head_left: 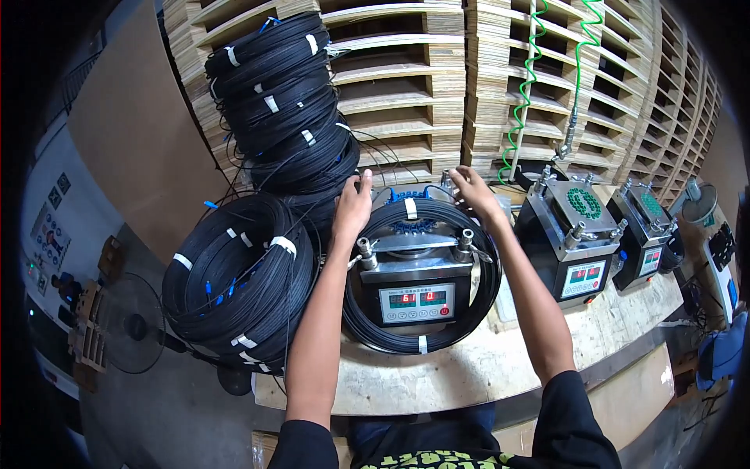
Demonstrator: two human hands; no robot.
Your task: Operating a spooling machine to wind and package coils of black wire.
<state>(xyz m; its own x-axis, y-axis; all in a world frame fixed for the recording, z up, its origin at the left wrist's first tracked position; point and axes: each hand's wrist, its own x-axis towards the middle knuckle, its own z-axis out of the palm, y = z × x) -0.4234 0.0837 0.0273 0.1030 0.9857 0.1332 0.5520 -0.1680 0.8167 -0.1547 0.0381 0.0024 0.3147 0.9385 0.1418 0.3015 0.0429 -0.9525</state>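
Note:
A polishing machine (pixel 416 270) with a metal top and a lit red display stands on the bench in front of me. A coil of black cable (pixel 423 344) with white ties loops round it, and blue connectors (pixel 410 195) sit in the fixture on top. At the machine's far left corner, my left hand (pixel 355 205) has its fingers curled; what lies in them is hidden. My right hand (pixel 473 194) reaches to the far right corner, its bent fingertips at a metal clamp knob (pixel 447 179).
Thick cable coils (pixel 234 289) crowd the left side, with a tall stack of coils (pixel 273 102) behind. Two similar machines (pixel 574 234) stand on the right. Wooden pallets (pixel 391 70) rise behind the bench (pixel 461 383); a green spiral air hose (pixel 525 86) hangs there. A floor fan (pixel 134 320) is at left.

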